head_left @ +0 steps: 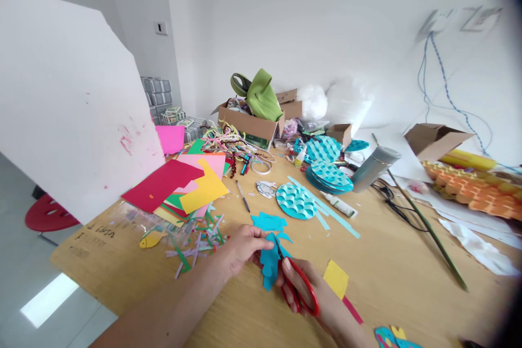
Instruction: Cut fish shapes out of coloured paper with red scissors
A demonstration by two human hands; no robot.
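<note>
My left hand (247, 244) pinches a piece of blue paper (268, 263) by its upper left edge, just above the wooden table (228, 310). With my right hand (304, 277) I grip red-handled scissors (312, 296), fingers through the loops. Their dark blades lie against the blue paper, partly hidden by it. More blue paper scraps (269, 222) rest right behind my hands. Beyond them is a round blue disc (296, 201) covered in pale scalloped paper. To the right of my right hand lies a yellow paper piece (336, 278) beside a dark red strip (352, 310).
Coloured paper sheets (163, 187) and thin paper strips (199, 239) cover the left side. A grey cylinder (375, 168) leans near stacked blue discs (329, 176). A long green stick (428, 225) crosses the right side. At the back stands a cardboard box (248, 122).
</note>
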